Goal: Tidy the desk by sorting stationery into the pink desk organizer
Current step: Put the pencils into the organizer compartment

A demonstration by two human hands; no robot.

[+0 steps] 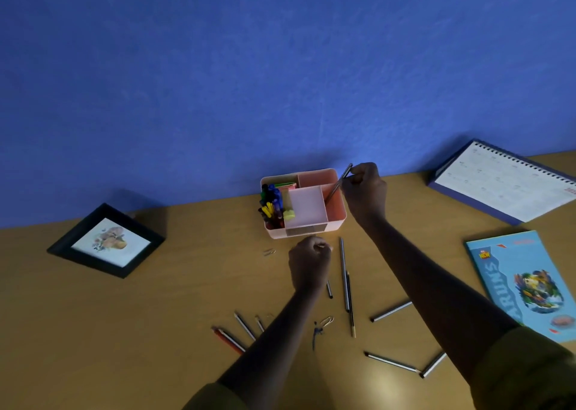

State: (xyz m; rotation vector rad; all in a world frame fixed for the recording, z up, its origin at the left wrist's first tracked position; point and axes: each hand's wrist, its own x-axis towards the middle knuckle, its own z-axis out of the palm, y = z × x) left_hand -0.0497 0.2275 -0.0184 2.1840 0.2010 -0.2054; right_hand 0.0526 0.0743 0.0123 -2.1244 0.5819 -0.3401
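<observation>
The pink desk organizer stands at the back of the desk against the blue wall. Its left compartment holds several markers. My right hand is shut on a striped pencil, whose lower end dips into the organizer's right compartment. My left hand hovers just in front of the organizer with its fingers curled into a fist; whether it holds something small is unclear. Several striped pencils lie loose on the desk between my arms. Paper clips lie among them.
A black picture frame lies at the left. A spiral desk calendar leans at the back right. A blue notebook lies at the right edge. More pencils and a small paper clip are scattered on the wooden desk.
</observation>
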